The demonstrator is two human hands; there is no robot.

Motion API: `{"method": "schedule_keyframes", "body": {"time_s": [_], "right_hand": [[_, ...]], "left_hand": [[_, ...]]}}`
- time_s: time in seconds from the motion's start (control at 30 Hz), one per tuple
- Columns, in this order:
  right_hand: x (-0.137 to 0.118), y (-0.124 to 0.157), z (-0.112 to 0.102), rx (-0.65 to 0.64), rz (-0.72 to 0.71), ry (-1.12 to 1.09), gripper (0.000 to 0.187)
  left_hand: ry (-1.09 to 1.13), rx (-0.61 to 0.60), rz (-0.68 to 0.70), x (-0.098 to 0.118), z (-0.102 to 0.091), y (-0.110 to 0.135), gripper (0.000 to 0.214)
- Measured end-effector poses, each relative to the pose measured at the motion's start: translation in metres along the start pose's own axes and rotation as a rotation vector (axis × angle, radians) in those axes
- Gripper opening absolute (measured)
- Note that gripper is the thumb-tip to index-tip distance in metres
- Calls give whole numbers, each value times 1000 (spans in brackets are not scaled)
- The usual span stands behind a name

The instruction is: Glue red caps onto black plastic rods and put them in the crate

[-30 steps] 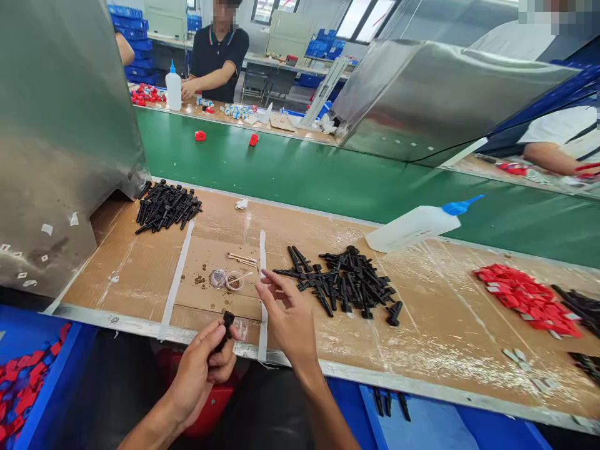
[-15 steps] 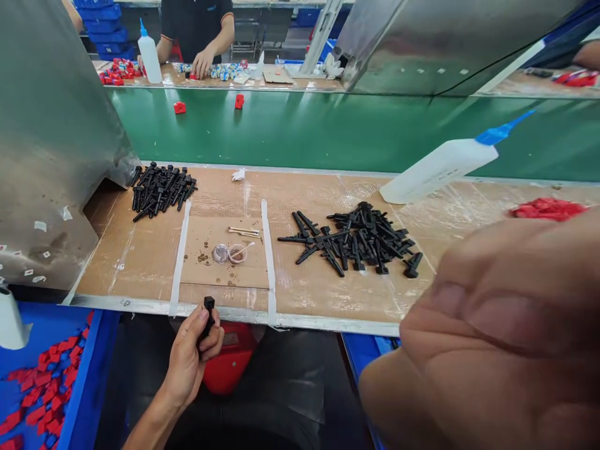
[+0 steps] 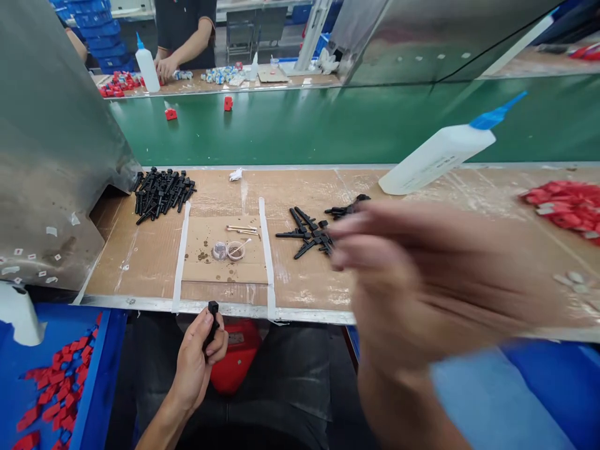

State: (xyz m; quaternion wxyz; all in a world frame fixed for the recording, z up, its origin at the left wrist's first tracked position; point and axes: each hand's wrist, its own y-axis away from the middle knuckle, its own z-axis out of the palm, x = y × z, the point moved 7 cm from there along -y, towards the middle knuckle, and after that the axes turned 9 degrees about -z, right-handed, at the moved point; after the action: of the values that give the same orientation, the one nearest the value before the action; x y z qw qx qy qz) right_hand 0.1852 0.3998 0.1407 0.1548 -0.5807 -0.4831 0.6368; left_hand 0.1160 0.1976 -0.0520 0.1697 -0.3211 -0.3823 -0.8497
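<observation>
My left hand point(image 3: 199, 356) is closed round a black plastic rod with a square head point(image 3: 213, 307), held upright just off the table's front edge. Close to the camera, my right hand point(image 3: 435, 281) is smeared by motion, and whether it holds anything cannot be made out. It covers most of the right-hand pile of black rods point(image 3: 307, 234). A second pile of similar rods point(image 3: 164, 192) lies at the left. Between the piles, a small open pot point(image 3: 235, 250) with a cotton swab in it stands on a cardboard sheet point(image 3: 201, 231), beside its lid point(image 3: 219, 251).
A white bottle with a blue nozzle point(image 3: 438, 159) leans at the right, near red parts point(image 3: 565, 206). Behind runs a green belt point(image 3: 290, 128) carrying two red pieces. A blue bin of red parts point(image 3: 100, 369) stands lower left, below a metal panel point(image 3: 51, 156). A co-worker point(image 3: 185, 37) sits across.
My right hand has swung left and farther from my face, now in front of the right-hand rods. My left hand keeps its hold on the rod. The co-worker's hands have moved left.
</observation>
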Motion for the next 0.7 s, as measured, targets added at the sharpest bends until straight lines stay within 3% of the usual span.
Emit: {"method": "schedule_keyframes", "body": {"time_s": [0.13, 0.27, 0.43, 0.57, 0.7], "right_hand": [[67, 38, 53, -323, 233, 83, 22], [111, 72, 76, -449, 350, 126, 28], [110, 81, 89, -478, 380, 37, 19], [96, 76, 97, -491, 298, -2, 9], [96, 78, 89, -400, 264, 47, 11]], "left_hand": [[28, -11, -10, 6, 9, -5, 30], [96, -53, -51, 8, 17, -13, 31], [210, -144, -87, 8, 26, -27, 29], [260, -176, -117, 8, 28, -37, 27], [338, -200, -154, 10, 27, -43, 26]]}}
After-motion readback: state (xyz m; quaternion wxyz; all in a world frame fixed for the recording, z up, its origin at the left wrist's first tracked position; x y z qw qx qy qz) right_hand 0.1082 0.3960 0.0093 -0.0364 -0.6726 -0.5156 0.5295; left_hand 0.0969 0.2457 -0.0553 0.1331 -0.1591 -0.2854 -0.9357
